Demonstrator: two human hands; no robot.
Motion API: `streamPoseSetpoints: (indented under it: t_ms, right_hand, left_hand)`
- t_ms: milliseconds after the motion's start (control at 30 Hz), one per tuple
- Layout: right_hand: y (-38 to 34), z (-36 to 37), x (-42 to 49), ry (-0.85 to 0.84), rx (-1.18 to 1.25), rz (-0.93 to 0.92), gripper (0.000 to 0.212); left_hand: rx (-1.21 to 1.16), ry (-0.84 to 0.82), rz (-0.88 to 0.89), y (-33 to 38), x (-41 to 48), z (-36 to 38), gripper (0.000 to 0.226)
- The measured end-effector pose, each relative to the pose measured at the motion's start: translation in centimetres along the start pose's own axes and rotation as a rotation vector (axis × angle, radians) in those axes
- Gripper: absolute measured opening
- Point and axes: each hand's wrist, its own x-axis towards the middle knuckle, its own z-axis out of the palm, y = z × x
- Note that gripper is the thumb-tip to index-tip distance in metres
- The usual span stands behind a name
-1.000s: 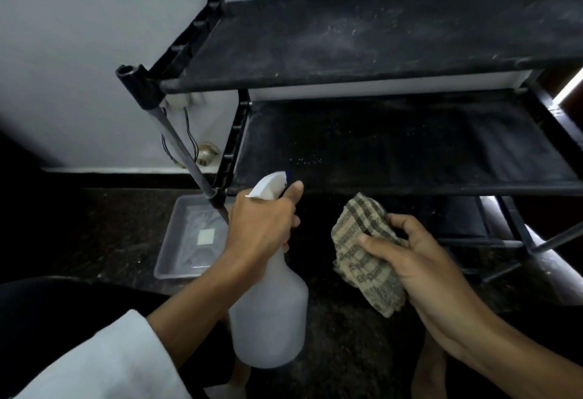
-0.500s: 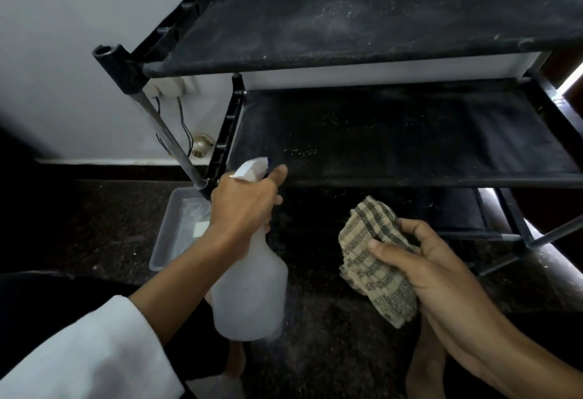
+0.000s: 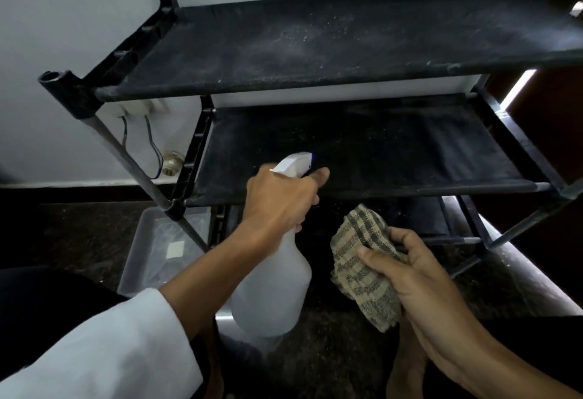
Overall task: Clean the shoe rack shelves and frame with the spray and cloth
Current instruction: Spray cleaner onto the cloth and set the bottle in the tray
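A black shoe rack (image 3: 202,143) stands against the wall, its fabric shelves dusty and speckled. My left hand (image 3: 279,200) grips the neck of a white spray bottle (image 3: 271,291), forefinger on the trigger, nozzle aimed at the front of the middle shelf (image 3: 362,152). My right hand (image 3: 419,278) holds a bunched beige-and-grey checked cloth (image 3: 362,269) just right of the bottle, below the middle shelf's front bar. The top shelf (image 3: 315,42) shows pale dust patches. A lower shelf (image 3: 419,218) is partly hidden behind the cloth.
A clear plastic tray (image 3: 157,250) lies on the dark floor by the rack's front-left leg (image 3: 126,155). A wall socket with hanging wires (image 3: 148,133) sits behind that leg. Bright light falls on the floor at the right.
My left hand has carried the spray bottle rightward toward the middle of the second shelf's front. My right hand with the cloth stays low beside it. The view has shifted left.
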Motion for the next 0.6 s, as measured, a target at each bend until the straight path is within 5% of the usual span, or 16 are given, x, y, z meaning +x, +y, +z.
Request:
streamPoseSetpoints:
  t_ms: [600]
  right_hand:
    - [-3.4, -4.4, 3.4, 0.262, 0.103, -0.184, 0.036]
  left_hand:
    - [0.005, -0.086, 0.070, 3.1, 0.1, 7.8, 0.051]
